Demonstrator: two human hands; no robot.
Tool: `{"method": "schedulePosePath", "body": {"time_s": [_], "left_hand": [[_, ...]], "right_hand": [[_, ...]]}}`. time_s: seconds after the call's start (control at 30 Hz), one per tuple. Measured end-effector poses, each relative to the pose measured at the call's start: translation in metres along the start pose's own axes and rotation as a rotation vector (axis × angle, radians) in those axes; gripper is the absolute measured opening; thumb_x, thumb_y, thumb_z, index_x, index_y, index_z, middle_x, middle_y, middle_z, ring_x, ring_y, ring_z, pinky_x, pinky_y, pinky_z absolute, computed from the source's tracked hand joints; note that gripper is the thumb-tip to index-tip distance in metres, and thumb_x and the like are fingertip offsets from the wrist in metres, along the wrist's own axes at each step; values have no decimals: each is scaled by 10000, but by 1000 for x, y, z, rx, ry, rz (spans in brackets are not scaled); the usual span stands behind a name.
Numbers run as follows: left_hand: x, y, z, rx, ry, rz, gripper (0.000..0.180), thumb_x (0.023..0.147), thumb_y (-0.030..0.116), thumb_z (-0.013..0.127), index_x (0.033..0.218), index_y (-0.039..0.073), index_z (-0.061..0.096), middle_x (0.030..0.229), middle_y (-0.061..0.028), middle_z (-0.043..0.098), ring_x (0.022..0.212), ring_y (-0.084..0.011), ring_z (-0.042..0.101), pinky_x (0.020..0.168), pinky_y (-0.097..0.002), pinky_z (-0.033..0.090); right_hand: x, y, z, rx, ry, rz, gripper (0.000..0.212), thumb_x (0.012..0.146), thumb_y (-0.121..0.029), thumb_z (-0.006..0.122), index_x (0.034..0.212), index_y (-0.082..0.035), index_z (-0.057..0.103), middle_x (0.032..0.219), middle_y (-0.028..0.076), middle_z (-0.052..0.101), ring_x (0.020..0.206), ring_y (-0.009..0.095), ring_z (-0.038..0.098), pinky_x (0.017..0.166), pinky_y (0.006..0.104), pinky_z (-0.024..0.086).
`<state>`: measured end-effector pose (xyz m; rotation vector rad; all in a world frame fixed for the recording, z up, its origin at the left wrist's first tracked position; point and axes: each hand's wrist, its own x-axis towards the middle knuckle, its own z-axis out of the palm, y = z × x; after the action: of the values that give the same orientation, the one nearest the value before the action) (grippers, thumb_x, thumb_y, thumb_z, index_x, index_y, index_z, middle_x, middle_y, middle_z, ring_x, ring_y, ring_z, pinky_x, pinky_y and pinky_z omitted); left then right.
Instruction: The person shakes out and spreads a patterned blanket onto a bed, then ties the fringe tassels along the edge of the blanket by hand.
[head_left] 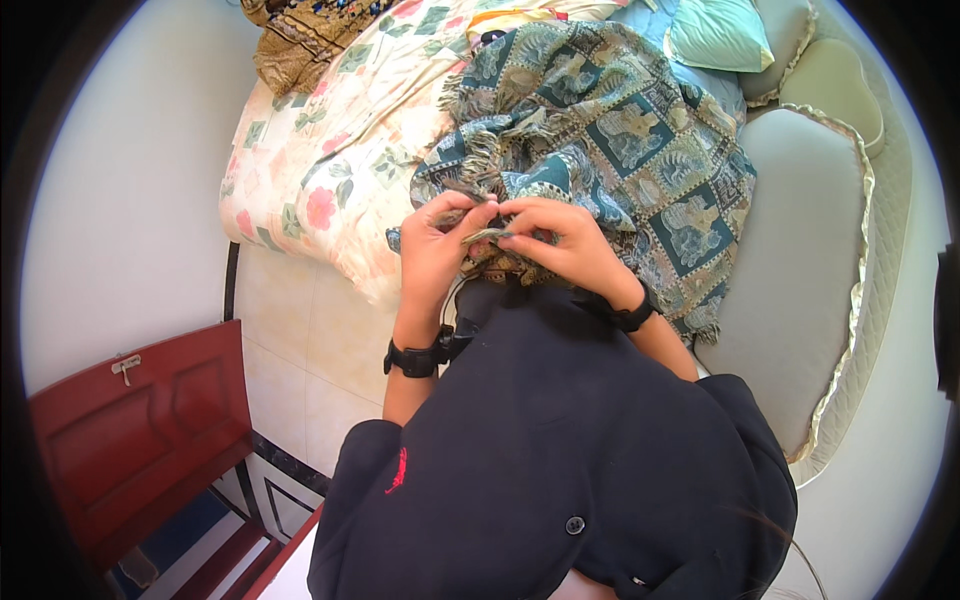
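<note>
A green and beige woven throw blanket point(690, 230) with picture squares lies bunched on the bed, its near part gathered close to my body. Along its edge runs a tasselled fringe point(482, 158). My left hand point(433, 243) is closed, thumb and fingers pinching fringe strands point(485, 236) in front of my chest. Opposite it, my right hand point(565, 238) pinches the same strands between thumb and index finger. The fingertips of both hands nearly meet. How the strands run between the fingers is partly hidden.
Behind the blanket spreads a floral bedsheet point(320, 190). A brown patterned cloth point(300, 45) lies at the far left, and a pale green pillow point(718, 35) at the far right. Grey cushions point(790, 250) line the right side. A red wooden panel point(150, 430) stands at the lower left.
</note>
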<state>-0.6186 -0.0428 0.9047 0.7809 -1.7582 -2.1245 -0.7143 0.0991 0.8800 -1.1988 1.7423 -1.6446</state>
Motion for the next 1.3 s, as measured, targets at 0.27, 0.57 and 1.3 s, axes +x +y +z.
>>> {"method": "schedulePosePath", "body": {"time_s": [0.27, 0.57, 1.3], "left_hand": [[4, 10, 4, -101, 73, 174, 154, 845, 47, 576, 960, -56, 589, 799, -110, 629, 642, -116, 580, 569, -198, 451], [13, 4, -4, -56, 93, 462, 874, 790, -45, 583, 1396, 58, -39, 1392, -180, 194, 1212, -268, 391, 972, -340, 356], [8, -18, 15, 313, 66, 309, 129, 872, 86, 521, 930, -21, 562, 756, -67, 595, 684, -101, 561, 634, -228, 449]], "right_hand": [[2, 13, 3, 226, 311, 279, 175, 783, -121, 670, 868, 32, 658, 792, 23, 655, 689, 39, 528, 592, 185, 415], [4, 23, -8, 712, 276, 528, 180, 834, -128, 607, 922, 24, 644, 626, -59, 492, 518, 25, 334, 486, 183, 260], [12, 25, -5, 449, 78, 289, 183, 827, -78, 603, 973, 27, 638, 1018, 78, 614, 650, 68, 556, 573, 191, 461]]}}
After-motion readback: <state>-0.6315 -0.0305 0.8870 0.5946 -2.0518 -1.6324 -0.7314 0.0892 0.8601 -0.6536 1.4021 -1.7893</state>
